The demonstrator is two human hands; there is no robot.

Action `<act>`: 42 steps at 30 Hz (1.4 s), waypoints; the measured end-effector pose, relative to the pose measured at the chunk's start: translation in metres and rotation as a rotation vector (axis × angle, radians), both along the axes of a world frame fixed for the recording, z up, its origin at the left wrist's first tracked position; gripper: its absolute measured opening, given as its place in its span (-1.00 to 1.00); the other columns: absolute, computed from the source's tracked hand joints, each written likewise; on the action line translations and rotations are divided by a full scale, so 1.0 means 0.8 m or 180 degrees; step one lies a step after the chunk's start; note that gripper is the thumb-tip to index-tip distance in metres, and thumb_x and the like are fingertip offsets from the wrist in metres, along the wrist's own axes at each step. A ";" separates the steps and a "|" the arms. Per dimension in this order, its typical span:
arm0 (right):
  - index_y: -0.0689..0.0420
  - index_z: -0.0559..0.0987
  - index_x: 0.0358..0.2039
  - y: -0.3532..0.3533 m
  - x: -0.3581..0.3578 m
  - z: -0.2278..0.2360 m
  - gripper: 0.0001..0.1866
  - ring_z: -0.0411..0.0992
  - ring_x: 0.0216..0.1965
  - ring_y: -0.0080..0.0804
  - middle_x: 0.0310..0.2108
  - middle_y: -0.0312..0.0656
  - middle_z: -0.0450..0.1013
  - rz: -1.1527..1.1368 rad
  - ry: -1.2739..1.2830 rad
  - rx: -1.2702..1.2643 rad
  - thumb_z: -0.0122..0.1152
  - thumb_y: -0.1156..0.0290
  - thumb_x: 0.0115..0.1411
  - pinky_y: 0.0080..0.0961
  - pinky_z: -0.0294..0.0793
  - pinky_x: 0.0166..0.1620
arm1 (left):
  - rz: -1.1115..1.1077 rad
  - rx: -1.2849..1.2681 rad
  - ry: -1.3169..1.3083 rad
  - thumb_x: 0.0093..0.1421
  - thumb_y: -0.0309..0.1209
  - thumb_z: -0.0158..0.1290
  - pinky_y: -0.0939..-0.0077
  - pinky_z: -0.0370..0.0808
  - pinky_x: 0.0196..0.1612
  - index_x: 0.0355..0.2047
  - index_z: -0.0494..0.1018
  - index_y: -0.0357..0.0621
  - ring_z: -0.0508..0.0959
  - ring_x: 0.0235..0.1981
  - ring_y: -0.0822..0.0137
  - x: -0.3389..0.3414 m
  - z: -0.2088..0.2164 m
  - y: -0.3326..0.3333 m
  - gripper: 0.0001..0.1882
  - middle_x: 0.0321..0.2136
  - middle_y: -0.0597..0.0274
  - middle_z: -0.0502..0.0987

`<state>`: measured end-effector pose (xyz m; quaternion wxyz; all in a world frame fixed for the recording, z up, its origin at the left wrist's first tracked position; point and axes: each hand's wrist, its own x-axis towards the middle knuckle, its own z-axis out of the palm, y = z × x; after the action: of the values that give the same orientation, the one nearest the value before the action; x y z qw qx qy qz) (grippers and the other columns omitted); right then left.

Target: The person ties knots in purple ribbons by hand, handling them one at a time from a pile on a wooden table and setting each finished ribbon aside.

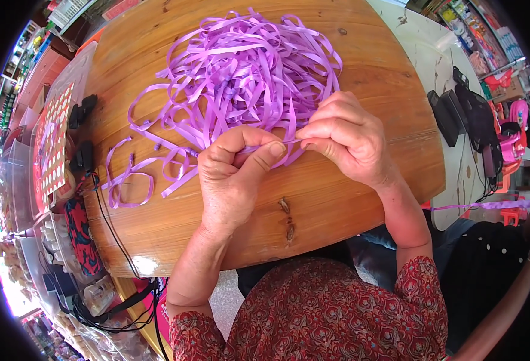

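A big loose heap of purple ribbon (247,66) lies on the wooden table (313,210), with small dark purple knots or gathered bits among its loops. In front of the heap, my left hand (235,171) pinches a strand of purple ribbon (288,142) between thumb and forefinger. My right hand (352,138) grips the same strand a short way to the right, fingers curled, thumb pressed to forefinger. Only a short, narrow stretch shows between the two hands. Left of my left hand, a few separate ribbon loops (134,189) trail over the wood.
Black cables (111,222) run down the table's left edge, beside a dotted sheet (57,144) and plastic boxes. At right, a white marbled table (421,54) carries black devices (451,117) and a dark bag. Another person's forearm (511,307) is at lower right, near a stretched purple ribbon (487,205).
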<state>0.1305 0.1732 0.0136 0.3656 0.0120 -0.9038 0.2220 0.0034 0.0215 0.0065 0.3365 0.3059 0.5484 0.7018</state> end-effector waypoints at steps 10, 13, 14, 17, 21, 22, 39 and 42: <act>0.19 0.57 -0.19 0.003 0.006 0.009 -0.48 0.40 -0.37 -0.38 -0.45 -0.27 0.47 0.0185 -0.0152 -0.0607 0.43 0.29 -0.23 -0.47 0.38 -0.27 | -0.0084 0.0052 -0.0568 0.09 -0.63 0.13 0.77 0.39 -0.39 -0.41 0.52 -0.19 0.47 -0.45 0.62 -0.005 -0.004 -0.003 -0.92 -0.48 0.39 0.54; 0.16 0.58 -0.18 -0.002 0.004 0.013 -0.49 0.39 -0.39 -0.37 -0.46 -0.28 0.46 0.0086 -0.0122 -0.0290 0.42 0.29 -0.21 -0.46 0.37 -0.28 | -0.0119 0.0050 -0.0554 0.09 -0.63 0.13 0.78 0.38 -0.41 -0.40 0.52 -0.19 0.46 -0.45 0.64 -0.002 -0.005 -0.002 -0.92 -0.48 0.39 0.54; 0.15 0.58 -0.17 -0.005 0.002 0.014 -0.49 0.39 -0.41 -0.36 -0.47 -0.28 0.46 0.0021 -0.0137 -0.0057 0.42 0.29 -0.21 -0.46 0.36 -0.29 | -0.0157 0.0024 -0.0528 0.09 -0.63 0.13 0.78 0.38 -0.41 -0.40 0.51 -0.20 0.46 -0.45 0.64 -0.003 -0.006 -0.003 -0.92 -0.48 0.39 0.53; 0.13 0.60 -0.36 -0.011 -0.003 0.011 -0.65 0.36 -0.44 -0.38 -0.52 -0.32 0.42 -0.0108 -0.0017 0.0253 0.42 0.34 -0.23 -0.46 0.30 -0.31 | -0.0193 -0.0067 -0.0405 0.09 -0.63 0.13 0.78 0.37 -0.42 -0.40 0.51 -0.21 0.45 -0.46 0.64 -0.003 -0.007 -0.003 -0.92 -0.49 0.39 0.53; 0.12 0.57 -0.53 -0.012 0.000 0.006 -0.79 0.33 -0.48 -0.42 -0.57 -0.36 0.35 -0.0141 -0.0079 0.0684 0.40 0.40 -0.23 -0.47 0.24 -0.33 | -0.0053 0.0105 -0.0063 0.07 -0.58 0.15 0.79 0.24 -0.55 -0.41 0.50 -0.21 0.31 -0.62 0.66 0.005 -0.010 0.005 -0.93 -0.56 0.43 0.48; 0.12 0.57 -0.53 -0.011 0.002 0.004 -0.79 0.33 -0.48 -0.42 -0.57 -0.36 0.35 -0.0126 -0.0078 0.0676 0.40 0.40 -0.23 -0.47 0.24 -0.33 | -0.0037 0.0098 -0.0063 0.07 -0.58 0.15 0.79 0.24 -0.55 -0.41 0.50 -0.21 0.31 -0.62 0.66 0.006 -0.009 0.005 -0.93 -0.56 0.43 0.48; 0.19 0.54 -0.14 -0.058 -0.038 -0.010 -0.58 0.42 -0.15 -0.54 -0.24 -0.18 0.51 0.2036 -0.1727 -0.2233 0.39 0.30 0.00 -0.52 0.41 -0.11 | -0.0562 0.2175 -0.1425 0.26 -0.37 -0.04 0.60 0.11 -0.49 -0.24 0.42 -0.19 0.14 -0.57 0.54 -0.012 0.042 -0.008 -0.84 -0.50 0.43 0.25; 0.28 0.57 -0.25 -0.050 -0.024 0.003 -0.75 0.47 -0.26 -0.47 -0.33 -0.19 0.49 0.1354 -0.1560 -0.2669 0.33 0.48 0.03 -0.54 0.45 -0.16 | -0.0462 0.2553 -0.1529 0.28 -0.38 -0.07 0.60 0.09 -0.51 -0.22 0.44 -0.13 0.14 -0.60 0.51 -0.048 0.047 -0.022 -0.85 -0.55 0.42 0.22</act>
<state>0.1115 0.1331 0.0161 0.0640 -0.0044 -0.7740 0.6299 -0.0348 0.0036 0.0438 0.3573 0.2783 0.1179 0.8837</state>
